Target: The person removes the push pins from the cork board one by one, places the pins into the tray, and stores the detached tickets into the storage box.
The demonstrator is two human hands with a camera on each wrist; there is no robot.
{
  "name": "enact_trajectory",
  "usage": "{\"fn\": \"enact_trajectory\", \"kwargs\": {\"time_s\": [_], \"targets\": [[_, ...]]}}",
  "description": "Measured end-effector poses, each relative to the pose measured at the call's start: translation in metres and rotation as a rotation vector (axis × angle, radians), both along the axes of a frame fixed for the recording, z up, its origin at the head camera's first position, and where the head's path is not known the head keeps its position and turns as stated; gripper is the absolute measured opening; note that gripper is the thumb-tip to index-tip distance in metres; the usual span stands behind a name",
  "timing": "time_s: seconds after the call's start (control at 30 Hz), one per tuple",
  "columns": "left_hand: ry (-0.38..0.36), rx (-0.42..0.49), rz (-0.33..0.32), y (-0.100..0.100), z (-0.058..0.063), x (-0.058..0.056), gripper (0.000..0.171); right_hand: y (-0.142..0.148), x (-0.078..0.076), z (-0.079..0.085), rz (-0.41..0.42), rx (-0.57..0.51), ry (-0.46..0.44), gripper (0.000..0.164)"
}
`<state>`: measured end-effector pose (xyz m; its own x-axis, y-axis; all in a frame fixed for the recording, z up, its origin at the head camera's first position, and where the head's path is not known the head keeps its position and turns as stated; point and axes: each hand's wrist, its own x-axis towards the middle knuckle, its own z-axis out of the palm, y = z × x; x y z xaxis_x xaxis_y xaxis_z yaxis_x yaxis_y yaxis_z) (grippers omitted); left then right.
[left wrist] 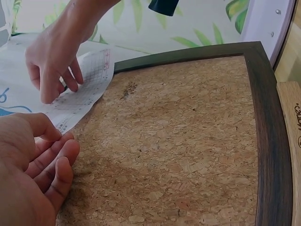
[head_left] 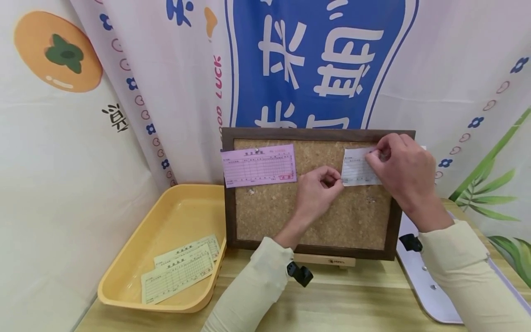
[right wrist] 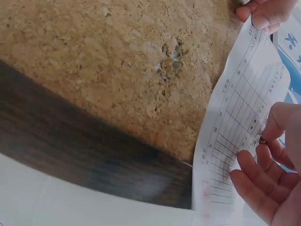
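A white printed form slip lies against the upper right of a dark-framed cork board. My left hand pinches the slip's lower left corner between thumb and forefinger. Over the slip's upper part is my right hand; its thumb and forefinger pinch a small dark pushpin against the paper, as the right wrist view shows. Whether the pin's point has entered the cork is hidden. A pink form slip hangs at the board's upper left, held by a pin at its top edge.
A yellow tray stands left of the board, holding two pale green form slips. At the right lies a pale lilac tray with small pins in it, partly under the right sleeve. A wooden stand supports the board before a printed curtain.
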<state>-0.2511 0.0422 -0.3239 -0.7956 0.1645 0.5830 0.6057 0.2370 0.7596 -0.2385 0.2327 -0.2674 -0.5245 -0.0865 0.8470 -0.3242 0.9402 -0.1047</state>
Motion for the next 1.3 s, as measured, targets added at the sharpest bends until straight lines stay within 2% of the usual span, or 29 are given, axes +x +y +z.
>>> {"fn": "enact_trajectory", "kwargs": {"time_s": [0.17, 0.53, 0.73, 0.87, 1.03, 1.3], "targets": [[-0.012, -0.005, -0.009, -0.002, -0.001, 0.002, 0.006, 0.003, 0.008, -0.002, 0.026, -0.003, -0.015, 0.017], [-0.024, 0.033, -0.026, -0.014, 0.000, 0.012, 0.007, 0.008, 0.029, -0.008, 0.104, 0.021, 0.017, 0.010], [-0.026, 0.035, -0.032, -0.028, 0.004, 0.022, 0.007, 0.016, 0.043, -0.010, 0.111, 0.014, -0.013, 0.004], [0.000, 0.039, -0.031, -0.038, 0.006, 0.028, 0.006, 0.023, 0.051, -0.014, 0.114, 0.010, -0.031, 0.004], [0.021, 0.032, -0.045, -0.051, 0.007, 0.034, 0.007, 0.035, 0.059, -0.023, 0.118, 0.001, -0.042, 0.004], [0.021, -0.009, -0.017, -0.078, 0.008, 0.050, 0.009, 0.056, 0.071, -0.042, 0.109, 0.015, -0.051, 0.008]]}}
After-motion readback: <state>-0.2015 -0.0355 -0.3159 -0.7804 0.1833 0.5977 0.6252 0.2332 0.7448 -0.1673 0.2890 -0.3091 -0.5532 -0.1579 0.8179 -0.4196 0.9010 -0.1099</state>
